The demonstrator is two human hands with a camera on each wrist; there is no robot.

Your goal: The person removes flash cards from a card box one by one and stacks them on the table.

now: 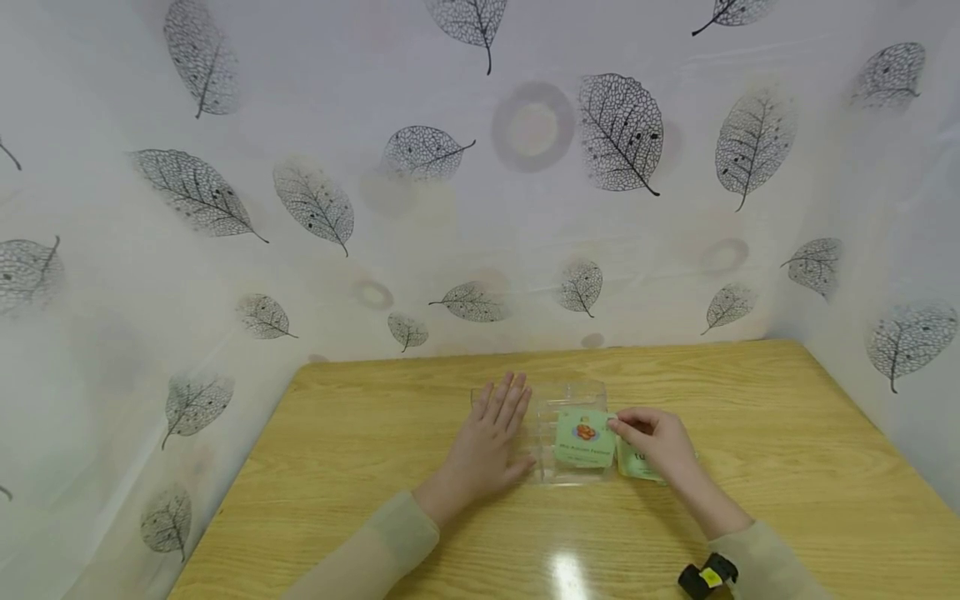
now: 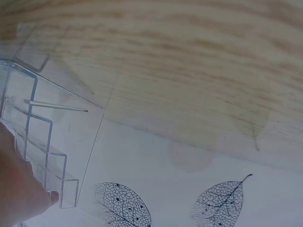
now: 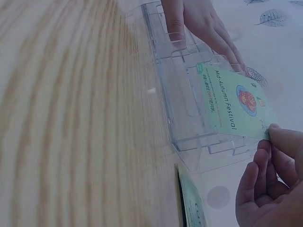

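Observation:
A pale green card [image 1: 585,450] with "Mid-Autumn Festival" and a plate of round reddish food printed on it is pinched at one corner by my right hand [image 1: 663,442], between thumb and fingers. It is held over a clear plastic stepped rack [image 1: 573,478], whose tiers show in the left wrist view. My left hand [image 1: 487,450] rests on the rack's left part, fingers straight and thumb spread; in the right wrist view this hand [image 3: 201,21] lies across the clear tiers. Partly under my right hand is another green card or pack [image 1: 636,465], lying on the table.
The wooden table [image 1: 360,467] meets a pale leaf-printed curtain [image 1: 480,242] at the back and sides. A black band with a yellow patch [image 1: 708,577] is at my right sleeve. Light glares off the front of the table.

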